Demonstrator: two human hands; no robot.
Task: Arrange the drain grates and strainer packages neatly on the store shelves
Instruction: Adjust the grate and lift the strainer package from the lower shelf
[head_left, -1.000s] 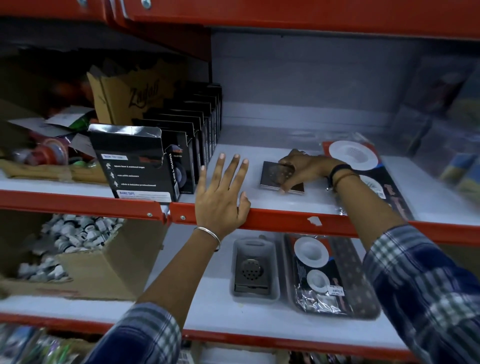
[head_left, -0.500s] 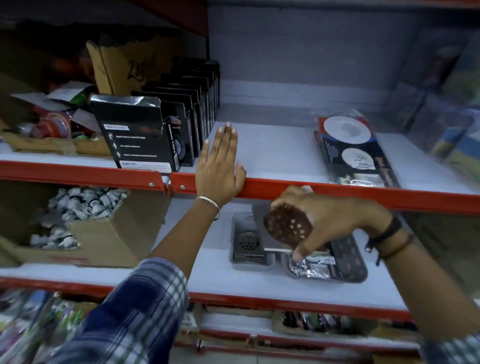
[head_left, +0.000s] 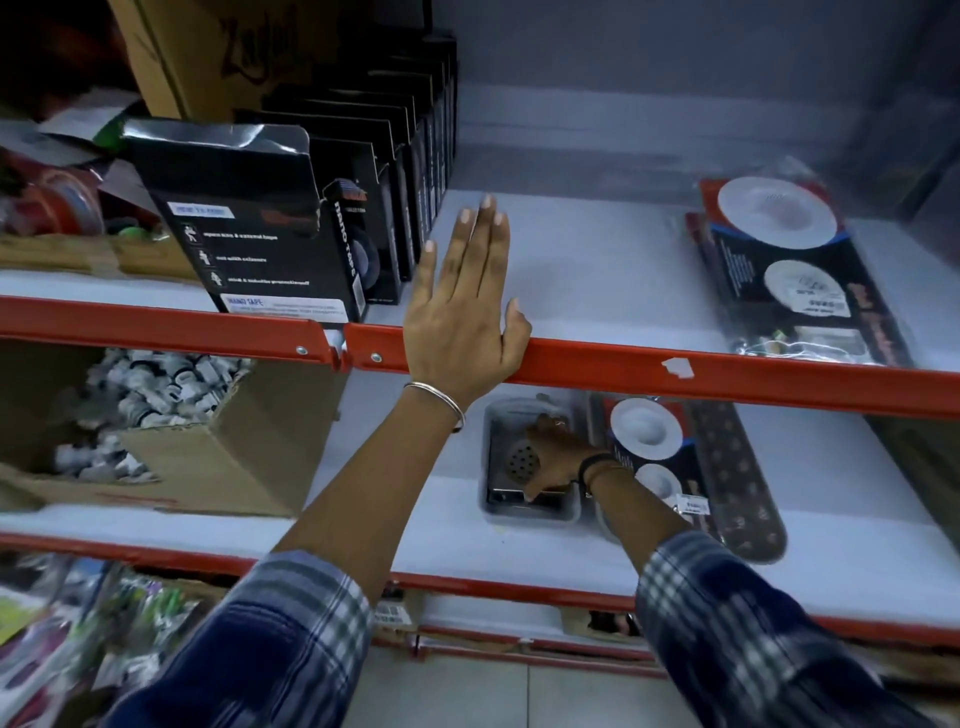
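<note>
now the right hand, lower centre, pinches the drain grate onto its stack; left hand lies spread flat. next: square it, let go.

Black tape boxes stand above a cardboard box of fittings.

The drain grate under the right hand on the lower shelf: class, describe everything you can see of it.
The drain grate looks like grey metal, squarish, with a round dark perforated centre. It lies flat inside a clear plastic package on the white lower shelf, just left of a strainer package. The right hand rests on top of it, fingers spread over its right part and hiding that side. Whether the hand grips it cannot be told.
</note>
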